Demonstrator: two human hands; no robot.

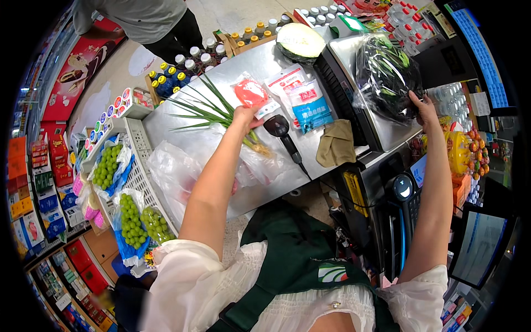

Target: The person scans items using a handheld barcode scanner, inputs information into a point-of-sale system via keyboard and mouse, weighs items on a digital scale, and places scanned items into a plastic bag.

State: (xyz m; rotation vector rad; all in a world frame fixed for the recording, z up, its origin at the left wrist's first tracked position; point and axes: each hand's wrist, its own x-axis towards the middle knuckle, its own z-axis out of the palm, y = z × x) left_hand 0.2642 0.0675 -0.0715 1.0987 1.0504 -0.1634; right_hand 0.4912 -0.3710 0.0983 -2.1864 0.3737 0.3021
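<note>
My right hand [421, 108] grips the right side of a shiny plastic bag [388, 79] with dark and green contents, probably vegetables. The bag rests on the steel plate of a counter scale [392, 139]. My left hand [247, 117] is over a bunch of spring onions [222, 106], its fingertips at the lower edge of a clear packet with a red item [251, 92]. Whether it pinches the packet or the onions cannot be told. Right of that hand lie a black handheld barcode scanner [282, 130], a blue-and-white salt packet [309, 106] and a folded brown cloth [337, 143].
A wrapped cut melon [300, 39] sits at the counter's far end. Crumpled clear bags [174, 162] lie at left, beside a white crate [139, 159] with green grapes [130, 220]. Bottles [199, 58] line the far edge. A person [141, 20] stands beyond. A monitor [479, 245] is at right.
</note>
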